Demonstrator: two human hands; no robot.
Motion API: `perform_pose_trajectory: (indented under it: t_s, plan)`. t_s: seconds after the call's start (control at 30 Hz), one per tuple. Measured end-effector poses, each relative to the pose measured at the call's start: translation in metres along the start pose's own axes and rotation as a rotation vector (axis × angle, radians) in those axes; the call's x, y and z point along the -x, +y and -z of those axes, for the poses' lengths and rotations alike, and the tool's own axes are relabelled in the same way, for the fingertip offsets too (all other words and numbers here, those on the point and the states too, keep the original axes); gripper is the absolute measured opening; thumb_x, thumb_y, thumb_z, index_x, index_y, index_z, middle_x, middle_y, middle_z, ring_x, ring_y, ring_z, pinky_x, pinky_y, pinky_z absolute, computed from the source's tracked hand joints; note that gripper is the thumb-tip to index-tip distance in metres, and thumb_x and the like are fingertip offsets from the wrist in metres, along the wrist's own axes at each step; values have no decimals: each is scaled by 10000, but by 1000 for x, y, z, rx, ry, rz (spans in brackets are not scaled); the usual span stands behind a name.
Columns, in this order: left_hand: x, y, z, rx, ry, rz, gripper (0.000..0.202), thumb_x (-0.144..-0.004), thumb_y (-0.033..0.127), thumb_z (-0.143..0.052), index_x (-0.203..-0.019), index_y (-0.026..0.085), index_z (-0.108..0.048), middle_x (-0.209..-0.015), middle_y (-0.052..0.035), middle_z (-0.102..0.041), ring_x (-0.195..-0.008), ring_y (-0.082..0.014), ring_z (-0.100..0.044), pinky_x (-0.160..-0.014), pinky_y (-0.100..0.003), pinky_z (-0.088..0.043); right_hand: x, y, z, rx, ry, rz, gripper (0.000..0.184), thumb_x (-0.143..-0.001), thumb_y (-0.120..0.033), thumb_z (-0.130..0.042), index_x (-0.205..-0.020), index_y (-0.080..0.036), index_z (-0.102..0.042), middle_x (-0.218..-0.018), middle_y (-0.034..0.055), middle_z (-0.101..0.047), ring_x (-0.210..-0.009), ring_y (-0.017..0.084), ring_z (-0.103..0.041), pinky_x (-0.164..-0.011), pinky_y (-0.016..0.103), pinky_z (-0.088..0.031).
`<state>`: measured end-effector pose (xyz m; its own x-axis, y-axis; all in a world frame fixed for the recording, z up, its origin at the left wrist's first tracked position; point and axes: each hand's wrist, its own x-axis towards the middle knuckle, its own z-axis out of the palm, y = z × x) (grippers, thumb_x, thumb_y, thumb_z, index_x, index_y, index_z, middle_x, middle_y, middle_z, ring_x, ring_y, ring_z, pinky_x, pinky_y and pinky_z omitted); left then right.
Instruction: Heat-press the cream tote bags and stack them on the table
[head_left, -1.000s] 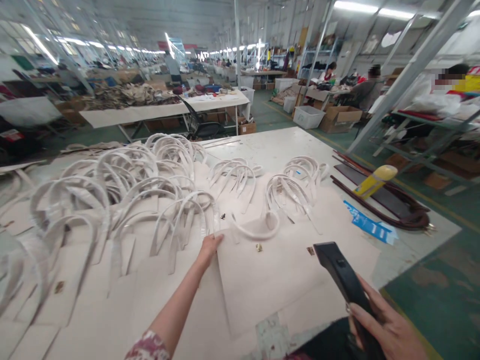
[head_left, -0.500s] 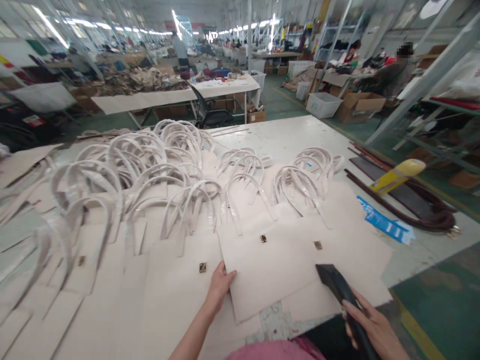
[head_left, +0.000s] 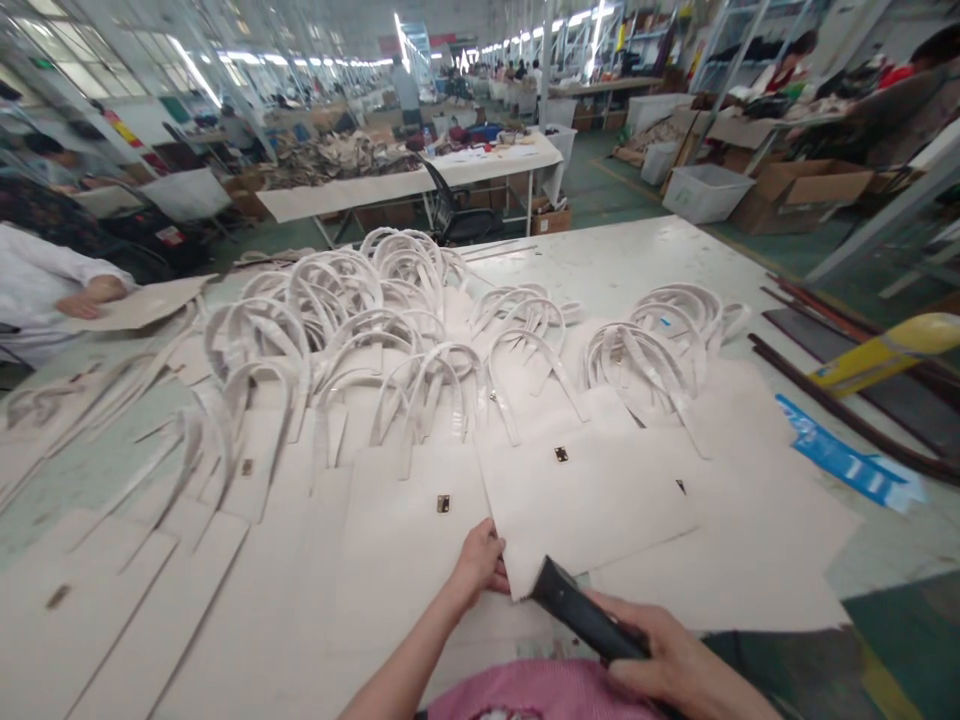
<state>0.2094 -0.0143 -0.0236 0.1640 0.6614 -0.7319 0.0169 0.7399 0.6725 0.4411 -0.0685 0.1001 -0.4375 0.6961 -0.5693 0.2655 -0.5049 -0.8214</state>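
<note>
Many cream bag panels with looped white handles (head_left: 390, 330) lie overlapped across the white table (head_left: 637, 260). My left hand (head_left: 480, 565) pinches the lower left corner of the nearest cream panel (head_left: 592, 500), which carries a small metal clasp (head_left: 560, 454). My right hand (head_left: 667, 665) is closed round a black hand tool (head_left: 581, 615). The tool's front end rests at that panel's bottom edge, just right of my left fingers.
A yellow-topped roll (head_left: 885, 355), dark straps (head_left: 840, 400) and a blue packet (head_left: 847, 460) lie at the table's right. A person's sleeve and hand (head_left: 82, 295) rest on a panel at the far left. Tables, boxes and workers fill the hall behind.
My left hand has pulled the near panel toward me, and my right hand has brought the black tool left to the panel's bottom edge. My view has tilted down and left.
</note>
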Motion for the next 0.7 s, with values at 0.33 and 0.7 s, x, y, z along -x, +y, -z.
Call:
perform_pose_trajectory:
  t_s: [0.33, 0.7]
  plan:
    - [2, 15, 9, 33, -54, 18, 217, -605, 207, -481, -799, 182, -386, -535, 56, -468, -411, -109, -493, -396, -229, -413, -24, -10, -11, -151, -67, 60, 625, -632, -133, -498, -1243, -245, -430, -767, -35, -616, -436, 63, -366, -429, 184, -314]
    - [11, 50, 18, -73, -4, -162, 374, -584, 331, -584, -904, 155, -505, -619, 8, -576, -531, -143, -535, -474, -233, -413, -22, -20, -15, -81, -61, 123, 595, -566, -147, -598, -1153, -228, -538, -925, -35, -648, -763, 185, -563, -673, 231, -441]
